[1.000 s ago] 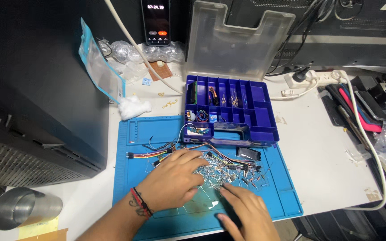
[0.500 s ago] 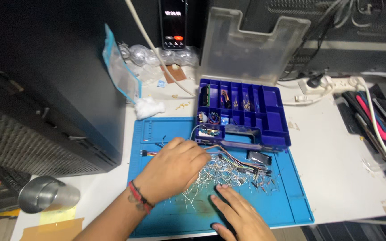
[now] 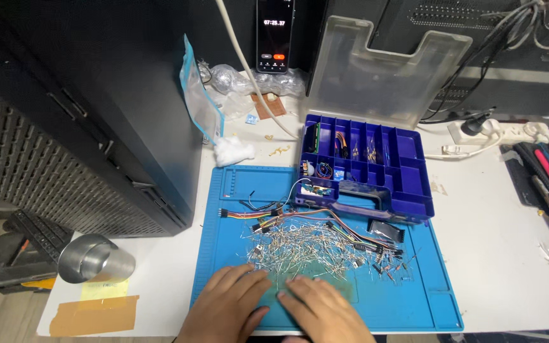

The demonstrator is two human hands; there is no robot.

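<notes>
A loose heap of small silvery wire-legged components (image 3: 306, 244) lay spread across the middle of the blue work mat (image 3: 414, 305), thinning toward its near edge, with coloured jumper wires (image 3: 268, 216) tangled along its far side.

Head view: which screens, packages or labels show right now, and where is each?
Phone: upright at the back, dark lit screen.
Zip bag: clear with blue edge, left of the organizer box.
Yellow sticky note: front left, beside the metal cup.
Tan tape patch: front-left table corner.

a dark phone screen (image 3: 274, 35) stands upright at the back; a clear blue-edged bag (image 3: 199, 101) leans left of it.
</notes>
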